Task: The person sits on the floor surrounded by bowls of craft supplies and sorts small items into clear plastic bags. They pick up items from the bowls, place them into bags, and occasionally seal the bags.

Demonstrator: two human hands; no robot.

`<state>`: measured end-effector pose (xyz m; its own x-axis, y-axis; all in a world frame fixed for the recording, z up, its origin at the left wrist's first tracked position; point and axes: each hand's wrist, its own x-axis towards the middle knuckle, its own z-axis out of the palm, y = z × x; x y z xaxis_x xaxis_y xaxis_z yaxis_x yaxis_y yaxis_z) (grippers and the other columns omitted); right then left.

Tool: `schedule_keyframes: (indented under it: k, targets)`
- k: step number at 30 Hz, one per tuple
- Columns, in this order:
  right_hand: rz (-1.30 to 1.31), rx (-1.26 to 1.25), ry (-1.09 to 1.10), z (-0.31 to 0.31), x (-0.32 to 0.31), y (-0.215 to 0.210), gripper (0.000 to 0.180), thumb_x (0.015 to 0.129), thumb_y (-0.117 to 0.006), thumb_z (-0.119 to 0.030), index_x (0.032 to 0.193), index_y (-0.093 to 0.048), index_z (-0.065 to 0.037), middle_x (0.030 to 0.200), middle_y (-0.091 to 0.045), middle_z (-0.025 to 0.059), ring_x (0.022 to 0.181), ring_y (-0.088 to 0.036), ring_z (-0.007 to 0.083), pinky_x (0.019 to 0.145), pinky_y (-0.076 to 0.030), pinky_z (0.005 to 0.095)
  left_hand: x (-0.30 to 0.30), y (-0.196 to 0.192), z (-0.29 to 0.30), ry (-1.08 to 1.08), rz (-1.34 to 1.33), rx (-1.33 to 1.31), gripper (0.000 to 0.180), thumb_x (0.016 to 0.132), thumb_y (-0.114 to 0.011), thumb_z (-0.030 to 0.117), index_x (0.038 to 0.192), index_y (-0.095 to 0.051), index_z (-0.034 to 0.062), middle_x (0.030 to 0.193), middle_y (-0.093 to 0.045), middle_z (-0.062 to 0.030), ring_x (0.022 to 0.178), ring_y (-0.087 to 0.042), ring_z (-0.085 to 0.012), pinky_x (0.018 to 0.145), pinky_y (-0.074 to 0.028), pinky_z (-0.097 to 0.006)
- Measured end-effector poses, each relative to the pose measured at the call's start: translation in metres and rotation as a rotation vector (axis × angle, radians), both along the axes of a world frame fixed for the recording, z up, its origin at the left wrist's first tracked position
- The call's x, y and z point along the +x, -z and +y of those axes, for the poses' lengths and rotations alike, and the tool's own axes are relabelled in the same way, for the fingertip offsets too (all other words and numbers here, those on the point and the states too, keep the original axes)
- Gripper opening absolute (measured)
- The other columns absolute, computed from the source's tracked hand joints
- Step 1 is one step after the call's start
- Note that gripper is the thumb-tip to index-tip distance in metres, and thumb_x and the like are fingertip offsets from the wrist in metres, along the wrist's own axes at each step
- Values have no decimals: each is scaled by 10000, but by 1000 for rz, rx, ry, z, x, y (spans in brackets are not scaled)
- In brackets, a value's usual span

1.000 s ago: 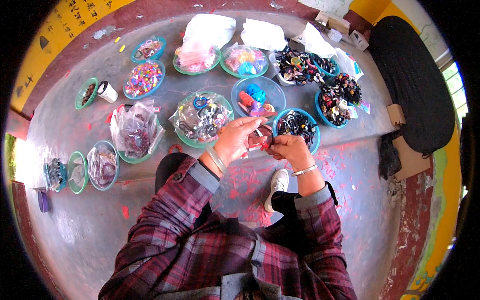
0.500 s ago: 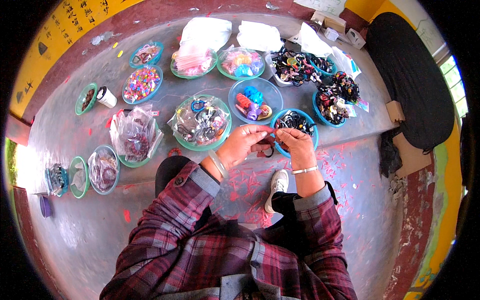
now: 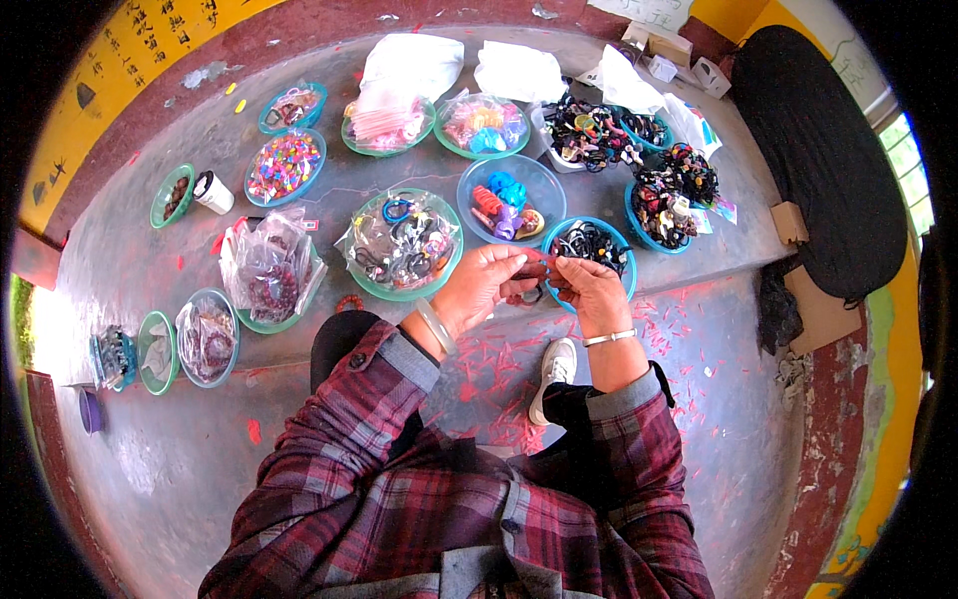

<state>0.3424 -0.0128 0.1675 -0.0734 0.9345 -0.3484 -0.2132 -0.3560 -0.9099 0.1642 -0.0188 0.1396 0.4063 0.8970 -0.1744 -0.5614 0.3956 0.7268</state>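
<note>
- At far left, a small green bowl [image 3: 160,388] stands between two other bowls; farther back are a white cup [image 3: 216,197] with a dark lid and a blue bowl [image 3: 248,184] of bright beads.
- Left of centre, a larger green bowl [image 3: 399,295] holds bagged bands.
- Next, the left hand [image 3: 471,290], a bangle at its wrist, has thumb and fingers pinched on a thin reddish strip [image 3: 538,264].
- At the centre, that strip spans the gap between the hands; a dark loop, partly hidden, shows below it. Pulling too hard could tear the strip, and a slipped fingertip could drop it among the red scraps [image 3: 499,371] on the floor, where its colour would hide it.
- Just right, the right hand [image 3: 594,292] pinches the strip's other end, before a blue basin [image 3: 633,268] of black bands; a loosened loop might get lost there.
- Far right lies a long black bundle [image 3: 823,165].
</note>
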Motion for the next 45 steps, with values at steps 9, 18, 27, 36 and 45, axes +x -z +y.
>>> schedule_keyframes:
  k: [9,18,27,36,45]
  targets:
    - [-803,844,145,-8,-18,-16,99,709,-657,-89,803,-648,-57,761,-603,69,696,-574,195,640,-446,298,4,1,-1,-49,206,116,250,909,-424,122,1047,-536,-55,964,-601,-121,854,-606,-178,756,-509,-269]
    - [-1144,1090,58,-12,-28,-11,81,662,-639,-108,738,-659,-93,728,-585,44,707,-551,239,622,-396,359,11,11,1,-84,360,278,220,904,-431,89,993,-582,-44,903,-618,-66,793,-594,-112,701,-501,-224]
    - [-1288,1099,23,-15,-32,-9,49,686,-595,-130,699,-635,-105,700,-561,38,696,-546,231,622,-397,351,11,15,-2,-165,630,541,197,867,-460,69,976,-590,-33,827,-643,-106,734,-607,-127,636,-479,-248]
    - [-1480,1156,-22,-16,-33,-5,3,664,-599,-115,663,-600,-118,678,-528,19,684,-528,208,614,-387,343,10,12,-5,-82,688,584,202,873,-477,77,1005,-583,-33,880,-631,-99,791,-576,-112,695,-473,-258]
    - [-1494,1163,-64,-18,-36,-10,33,650,-549,-129,658,-540,-98,699,-494,48,715,-509,233,640,-389,372,9,15,-5,-79,786,646,209,858,-490,60,1025,-574,-32,898,-631,-110,803,-575,-131,716,-464,-271]
